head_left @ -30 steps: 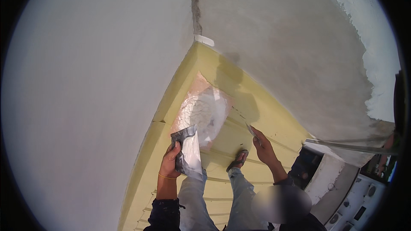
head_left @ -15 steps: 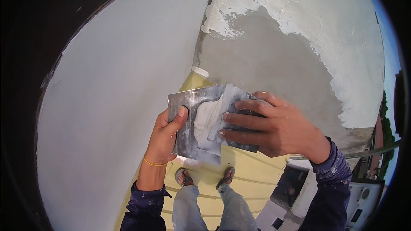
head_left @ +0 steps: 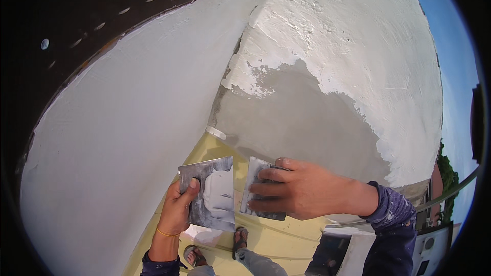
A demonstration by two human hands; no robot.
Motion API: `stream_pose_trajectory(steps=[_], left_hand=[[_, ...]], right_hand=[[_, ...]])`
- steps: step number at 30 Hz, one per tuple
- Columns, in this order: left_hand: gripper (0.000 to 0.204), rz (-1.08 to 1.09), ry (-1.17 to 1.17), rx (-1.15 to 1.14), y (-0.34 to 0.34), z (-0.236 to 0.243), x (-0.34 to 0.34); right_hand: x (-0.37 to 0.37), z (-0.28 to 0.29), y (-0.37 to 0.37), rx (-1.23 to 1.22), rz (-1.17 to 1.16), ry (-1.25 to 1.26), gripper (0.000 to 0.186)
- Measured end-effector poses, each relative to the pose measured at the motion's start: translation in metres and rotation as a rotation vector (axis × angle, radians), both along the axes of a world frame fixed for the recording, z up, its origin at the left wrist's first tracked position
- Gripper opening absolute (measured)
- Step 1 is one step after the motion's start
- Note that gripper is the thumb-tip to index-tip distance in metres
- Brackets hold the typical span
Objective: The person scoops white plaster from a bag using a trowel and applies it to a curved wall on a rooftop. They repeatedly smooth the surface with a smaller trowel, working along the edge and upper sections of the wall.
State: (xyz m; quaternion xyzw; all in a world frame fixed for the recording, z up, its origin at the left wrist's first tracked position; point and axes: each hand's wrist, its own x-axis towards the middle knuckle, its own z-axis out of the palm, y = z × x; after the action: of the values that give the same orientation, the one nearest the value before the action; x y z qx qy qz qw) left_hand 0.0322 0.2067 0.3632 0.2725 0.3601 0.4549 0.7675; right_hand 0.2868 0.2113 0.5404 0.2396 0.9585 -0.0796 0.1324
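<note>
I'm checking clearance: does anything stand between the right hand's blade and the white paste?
Nothing visible does: an open gap, yellow surface showing through, separates the blade in the right hand from the white paste on the plate in the left hand.

The left putty blade [head_left: 198, 210] hides most fingers of the left hand [head_left: 175, 209] — and part of the pinkish sheet [head_left: 202, 234] behind. The right putty blade [head_left: 254, 169] is partly covered by the right hand [head_left: 309, 190], whose thumb is out of sight. The lower edge cuts off the left sleeve [head_left: 161, 266] and the jeans [head_left: 261, 262]. Contents of the dark opening [head_left: 326, 253] are unclear — distant foliage [head_left: 448, 176] lacks resolvable detail.
</note>
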Motion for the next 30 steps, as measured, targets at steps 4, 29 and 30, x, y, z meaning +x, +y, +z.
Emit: stream_pose_trajectory(steps=[4, 29, 30], left_hand=[[0.035, 0.071, -0.252, -0.169, -0.02, -0.084, 0.004], [0.039, -0.17, -0.281, -0.838, -0.172, -0.293, 0.098], [0.039, -0.165, -0.294, -0.84, -0.173, -0.294, 0.099]], right_hand=[[0.028, -0.004, 0.034, 0.3, -0.081, -0.079, 0.04], [0.042, -0.044, 0.208, 1.343, 0.093, -0.354, 0.045], [0.043, -0.044, 0.21, 1.352, 0.088, -0.352, 0.046]])
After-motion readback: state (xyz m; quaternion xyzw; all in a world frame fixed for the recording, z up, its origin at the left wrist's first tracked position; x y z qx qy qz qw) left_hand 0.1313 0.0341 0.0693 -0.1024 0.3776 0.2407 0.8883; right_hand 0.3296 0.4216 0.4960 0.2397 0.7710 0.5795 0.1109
